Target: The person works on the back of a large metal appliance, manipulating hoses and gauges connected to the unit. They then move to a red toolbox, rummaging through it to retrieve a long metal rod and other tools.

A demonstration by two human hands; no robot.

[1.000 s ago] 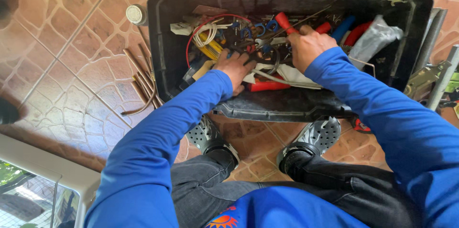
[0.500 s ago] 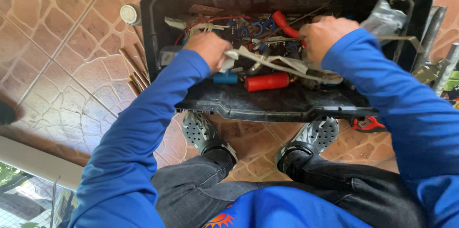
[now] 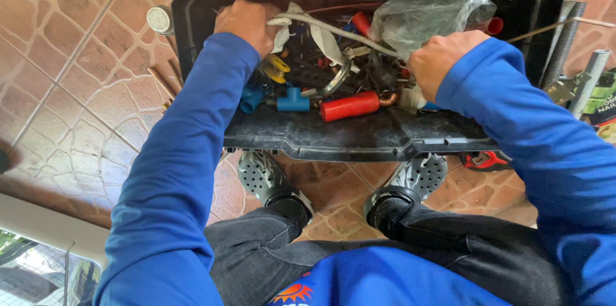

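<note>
Black toolbox (image 3: 359, 142), hands (image 3: 247, 22) at edges

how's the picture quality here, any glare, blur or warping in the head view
Head view: even daylight, soft shadows inside the black toolbox; mild glare on the clear plastic bag and the glass at bottom left. Left hand and right hand are sharp. Wide-lens distortion bows the tiled floor, and a dark blurred shape sits at the left edge.

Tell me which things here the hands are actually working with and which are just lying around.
In hand:
left hand gripping the pale hose
right hand closed among the clutter
black toolbox

Lying about:
red-handled tool
blue pipe fittings
yellow tape roll
plastic bag
threaded rods
round cap
</note>
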